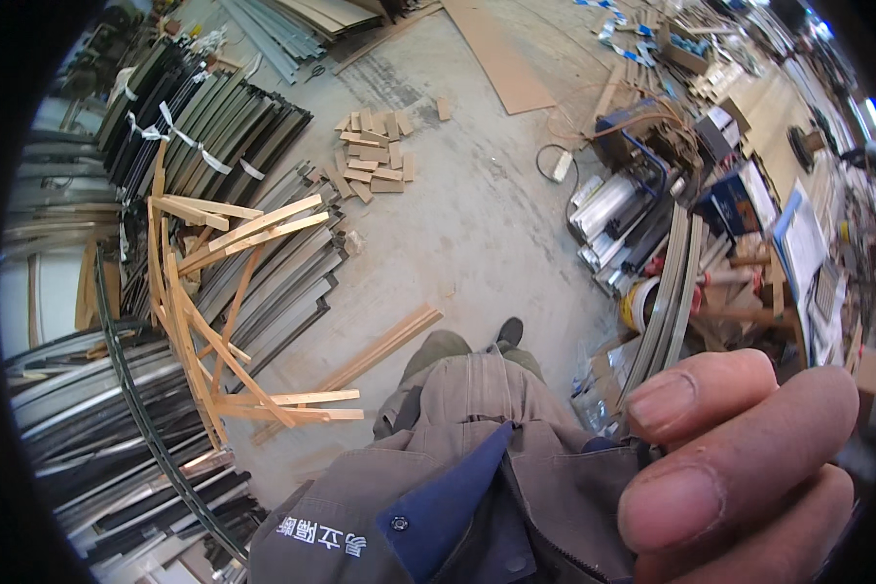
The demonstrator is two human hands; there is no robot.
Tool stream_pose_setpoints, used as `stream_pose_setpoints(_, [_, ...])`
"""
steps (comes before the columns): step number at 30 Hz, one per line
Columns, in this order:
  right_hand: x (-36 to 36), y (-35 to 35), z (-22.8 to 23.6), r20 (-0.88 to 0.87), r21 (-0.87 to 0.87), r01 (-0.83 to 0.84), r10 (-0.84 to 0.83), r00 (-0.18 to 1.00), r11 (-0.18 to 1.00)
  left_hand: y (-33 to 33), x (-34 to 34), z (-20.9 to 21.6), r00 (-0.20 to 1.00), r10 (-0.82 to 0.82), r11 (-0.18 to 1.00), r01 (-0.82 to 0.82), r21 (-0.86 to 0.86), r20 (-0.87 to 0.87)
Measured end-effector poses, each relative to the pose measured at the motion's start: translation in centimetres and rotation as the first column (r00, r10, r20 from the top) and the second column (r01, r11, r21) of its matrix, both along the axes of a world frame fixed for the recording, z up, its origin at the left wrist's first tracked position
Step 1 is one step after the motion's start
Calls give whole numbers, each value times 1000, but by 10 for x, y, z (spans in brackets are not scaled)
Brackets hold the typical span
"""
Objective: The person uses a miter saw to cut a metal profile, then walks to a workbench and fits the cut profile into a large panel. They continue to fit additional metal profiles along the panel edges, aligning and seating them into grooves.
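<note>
Very close in front at the lower right is my right hand (740, 467). Its fingers are curled and pressed together, with the tips toward the left. The palm is hidden, so I cannot make out whether anything is held in it. Behind the hand lies part of my brown work jacket (350, 492) with its blue inner flap. My left hand does not show. One dark shoe (511, 331) is visible on the floor below me.
Leaning wooden strips (180, 311) and stacked metal profiles (253, 127) fill the left. Long wooden boards (380, 341) and small wood pieces (375, 161) lie on the concrete floor (467, 224). At right are a cable (574, 175), metal profiles (667, 297) and a clipboard (798, 234).
</note>
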State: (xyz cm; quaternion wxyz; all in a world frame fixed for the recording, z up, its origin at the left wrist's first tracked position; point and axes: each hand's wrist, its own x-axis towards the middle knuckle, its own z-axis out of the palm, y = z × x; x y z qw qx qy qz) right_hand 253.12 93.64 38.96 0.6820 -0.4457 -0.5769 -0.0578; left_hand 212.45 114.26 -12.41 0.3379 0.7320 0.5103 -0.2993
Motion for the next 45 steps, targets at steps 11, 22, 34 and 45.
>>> stream_pose_setpoints(11, [231,185,-20,-43,-39,-171,170,985,984,104,167,-46,995,36,995,-45,-93,-97])
stream_pose_setpoints(22, [417,441,25,-237,696,-659,957,165,286,407,464,-32,994,-95,992,98,75,-54])
stream_pose_setpoints(34, [739,615,21,-176,214,-976,984,14,52,547,688,-50,947,243,970,-238,-47,211])
stream_pose_setpoints(45, [1048,709,60,-672,25,-777,586,453,629,658,989,-15,1000,30,999,-30,-31,9])
